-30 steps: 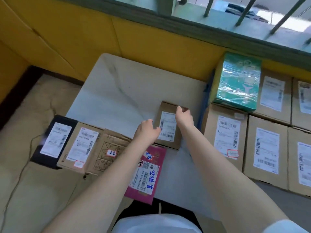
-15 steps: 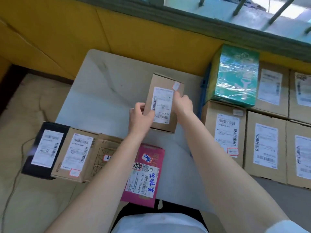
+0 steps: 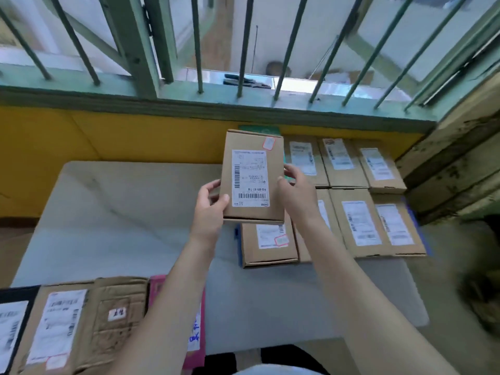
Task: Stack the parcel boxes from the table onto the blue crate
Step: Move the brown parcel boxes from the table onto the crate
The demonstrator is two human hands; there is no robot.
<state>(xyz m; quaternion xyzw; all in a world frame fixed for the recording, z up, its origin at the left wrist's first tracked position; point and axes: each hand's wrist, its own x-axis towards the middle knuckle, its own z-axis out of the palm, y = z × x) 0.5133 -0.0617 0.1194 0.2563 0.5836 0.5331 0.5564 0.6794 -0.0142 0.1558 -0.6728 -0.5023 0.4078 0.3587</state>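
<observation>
A brown parcel box (image 3: 251, 175) with a white shipping label is held up in the air above the table's right edge. My left hand (image 3: 210, 209) grips its lower left side and my right hand (image 3: 295, 193) holds its right side. Behind and below it, several brown labelled boxes (image 3: 359, 223) lie side by side on the blue crate (image 3: 238, 240), of which only thin blue edges show. A green wrapped box (image 3: 259, 129) is almost hidden behind the held box.
The white marble-patterned table (image 3: 121, 212) stands against a yellow wall. Along its near left edge lie a black parcel (image 3: 13, 323), two brown boxes (image 3: 81, 323) and a pink box (image 3: 196, 339). A barred window (image 3: 243, 50) runs above.
The box has been lifted higher off the table and carried right, over the stacked boxes. My view has tilted up toward the window.
</observation>
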